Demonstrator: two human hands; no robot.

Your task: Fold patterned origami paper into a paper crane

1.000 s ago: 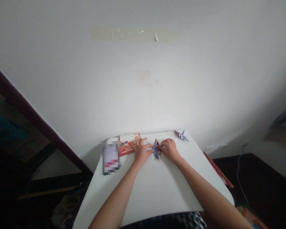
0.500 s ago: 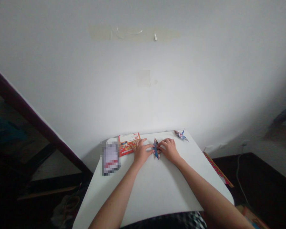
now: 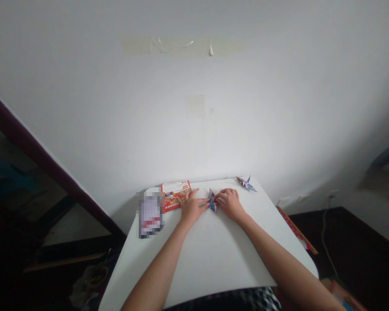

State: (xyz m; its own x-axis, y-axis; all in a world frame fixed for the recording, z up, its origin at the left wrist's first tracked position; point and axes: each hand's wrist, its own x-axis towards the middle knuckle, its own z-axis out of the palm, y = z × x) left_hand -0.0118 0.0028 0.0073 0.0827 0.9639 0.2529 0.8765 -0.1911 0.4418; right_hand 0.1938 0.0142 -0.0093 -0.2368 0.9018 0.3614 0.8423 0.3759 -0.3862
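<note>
Between my hands, over the white table (image 3: 210,255), is a small folded piece of patterned paper (image 3: 212,202), blue with reddish parts, pointed at its upper and lower ends. My left hand (image 3: 191,208) pinches its left side with thumb and forefinger, while the other fingers are spread over the edge of a red and white printed packet (image 3: 173,203). My right hand (image 3: 230,203) grips the paper's right side with curled fingers. Its finer folds are partly covered by the fingertips. A finished-looking origami crane (image 3: 246,183) in similar paper lies at the table's back right.
A blurred-out, phone-shaped object (image 3: 151,216) lies at the table's left. The white wall (image 3: 194,142) rises directly behind the table. A dark red frame edge (image 3: 52,164) slants along the left, and a cable (image 3: 324,229) hangs on the right.
The folded paper has turned slightly between my fingers and looks a bit narrower and shorter. Both hands stay in nearly the same place.
</note>
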